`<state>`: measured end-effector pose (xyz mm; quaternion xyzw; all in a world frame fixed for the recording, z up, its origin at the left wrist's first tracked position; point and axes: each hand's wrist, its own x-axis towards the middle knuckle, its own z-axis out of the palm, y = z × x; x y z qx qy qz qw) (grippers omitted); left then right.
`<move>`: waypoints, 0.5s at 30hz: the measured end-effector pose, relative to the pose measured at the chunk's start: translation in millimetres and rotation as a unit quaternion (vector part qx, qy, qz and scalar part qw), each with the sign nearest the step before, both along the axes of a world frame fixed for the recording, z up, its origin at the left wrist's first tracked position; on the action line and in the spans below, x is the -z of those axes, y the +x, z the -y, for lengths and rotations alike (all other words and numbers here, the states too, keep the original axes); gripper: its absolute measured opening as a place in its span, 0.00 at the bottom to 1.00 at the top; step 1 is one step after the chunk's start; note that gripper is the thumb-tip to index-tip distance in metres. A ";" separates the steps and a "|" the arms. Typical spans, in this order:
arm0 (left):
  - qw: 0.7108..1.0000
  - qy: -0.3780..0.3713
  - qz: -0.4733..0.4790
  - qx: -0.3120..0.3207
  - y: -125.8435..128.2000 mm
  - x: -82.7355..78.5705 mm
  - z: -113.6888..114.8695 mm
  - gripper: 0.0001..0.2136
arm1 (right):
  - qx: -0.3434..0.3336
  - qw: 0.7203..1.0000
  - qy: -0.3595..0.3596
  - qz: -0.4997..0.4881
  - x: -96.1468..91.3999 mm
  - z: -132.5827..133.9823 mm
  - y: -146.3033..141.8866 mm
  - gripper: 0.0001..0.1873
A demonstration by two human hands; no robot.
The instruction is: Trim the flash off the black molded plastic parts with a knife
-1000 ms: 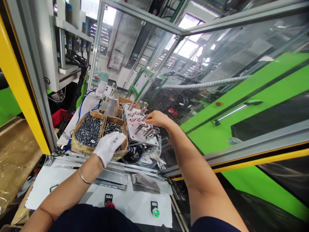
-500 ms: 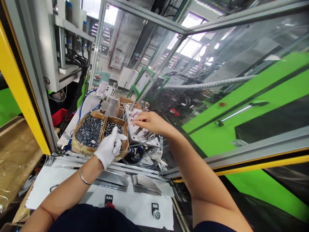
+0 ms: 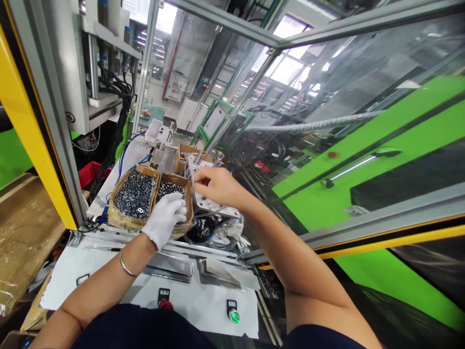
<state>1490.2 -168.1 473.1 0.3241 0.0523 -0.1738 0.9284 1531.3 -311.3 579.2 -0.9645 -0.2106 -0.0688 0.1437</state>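
My left hand (image 3: 165, 220), in a white glove, reaches over the near side of a cardboard box (image 3: 188, 203) of small dark metal parts (image 3: 169, 188). Its fingers are bent downward, and whatever is in them is hidden. Just left of it is a second cardboard box (image 3: 119, 224), full of dark ring-shaped washers (image 3: 134, 194). Bare, my right hand (image 3: 220, 186) is over the left side of a metal fixture (image 3: 229, 211) with upright pins. Thumb and fingertips come together there; what they pinch cannot be made out.
Another small cardboard box (image 3: 180, 160) stands behind the fixture. Flat metal plates (image 3: 221, 274) lie on the white front panel, near a red button (image 3: 166, 304) and a lit green button (image 3: 234, 316). An aluminium frame (image 3: 145, 72) with clear panels encloses the work area.
My right hand has moved slightly left across the fixture. My left hand's fingers have curled down over the box. The button at the front right now glows green.
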 end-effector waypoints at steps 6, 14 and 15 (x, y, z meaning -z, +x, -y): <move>0.998 -0.036 -0.022 -0.040 10.2 8.7 -1.0 0.05 | 0.168 0.986 0.007 -0.010 -18.5 58.0 37.7 0.14; 0.809 0.463 0.328 -0.152 18.3 33.4 8.1 0.17 | 0.214 0.969 0.006 -0.124 -0.1 98.3 59.4 0.10; 0.782 0.489 0.352 -0.161 16.6 34.3 7.5 0.17 | 0.214 0.967 0.006 -0.136 1.5 101.2 60.9 0.10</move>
